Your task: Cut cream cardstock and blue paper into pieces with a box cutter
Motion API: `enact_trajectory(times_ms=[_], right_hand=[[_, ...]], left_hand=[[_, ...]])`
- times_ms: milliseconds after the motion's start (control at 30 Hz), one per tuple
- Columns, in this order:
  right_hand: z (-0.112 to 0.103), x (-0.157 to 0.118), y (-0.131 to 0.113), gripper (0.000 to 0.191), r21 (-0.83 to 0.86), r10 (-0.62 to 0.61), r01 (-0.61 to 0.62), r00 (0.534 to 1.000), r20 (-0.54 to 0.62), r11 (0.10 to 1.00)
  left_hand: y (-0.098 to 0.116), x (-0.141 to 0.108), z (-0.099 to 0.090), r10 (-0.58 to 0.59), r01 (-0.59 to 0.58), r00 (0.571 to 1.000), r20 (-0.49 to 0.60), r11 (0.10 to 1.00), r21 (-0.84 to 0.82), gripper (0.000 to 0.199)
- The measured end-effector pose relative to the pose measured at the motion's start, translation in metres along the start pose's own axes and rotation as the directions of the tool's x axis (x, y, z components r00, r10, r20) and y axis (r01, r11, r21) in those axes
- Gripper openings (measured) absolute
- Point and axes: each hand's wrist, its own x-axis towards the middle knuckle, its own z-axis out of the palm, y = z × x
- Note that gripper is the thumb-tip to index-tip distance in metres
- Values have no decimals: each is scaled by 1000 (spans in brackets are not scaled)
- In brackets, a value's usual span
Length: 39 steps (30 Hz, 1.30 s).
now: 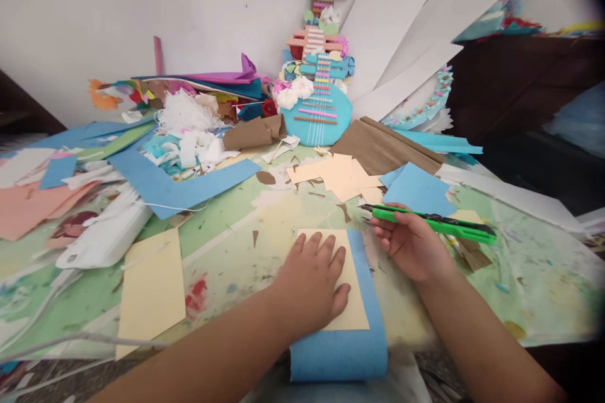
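My left hand (314, 280) lies flat, fingers spread, on a cream paper rectangle (354, 315). Beneath that rectangle is a larger blue sheet (340, 356), which shows along the right side and curls down over the table's front edge. To the right, just above the table, my right hand (416, 245) is closed around a green and black utility knife (454, 227). Its narrow tip points left, towards the far edge of the papers. Cream paper scraps (340, 176) and a blue piece (418, 189) lie beyond the hands.
A blue paper guitar decoration (326, 113) leans on the wall at the back. Folded brown paper (385, 145) lies beside it. On the left are a white power strip (106, 227), an L-shaped blue piece (189, 192), another cream sheet (154, 289) and white shreds (184, 116).
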Motion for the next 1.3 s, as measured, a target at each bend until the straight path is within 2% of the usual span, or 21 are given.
enact_trajectory(times_ms=[133, 300, 533, 733, 900, 1300], right_hand=[[-2, -1, 3, 24, 0, -42, 42, 998, 54, 999], [-2, 0, 4, 27, 24, -87, 85, 994, 66, 996], [-2, 0, 6, 26, 27, -50, 48, 992, 114, 998], [0, -3, 4, 24, 36, -52, 50, 995, 82, 998], [0, -4, 5, 22, 32, -54, 50, 993, 103, 998], [0, -4, 5, 23, 26, -68, 65, 988, 136, 998]], left_hand=[[-2, -1, 0, 0, 0, 1000, -3, 1000, -1, 53], [-3, -1, -1, -16, 16, 1000, -16, 1000, 1, 53], [-5, -2, 1, 11, -11, 999, -35, 1000, 7, 52], [-7, -1, 1, 35, -35, 999, -34, 999, 9, 53], [-7, -1, -1, 72, -72, 997, -20, 997, -14, 53], [-2, 0, -1, 26, -26, 999, -40, 1000, 18, 53]])
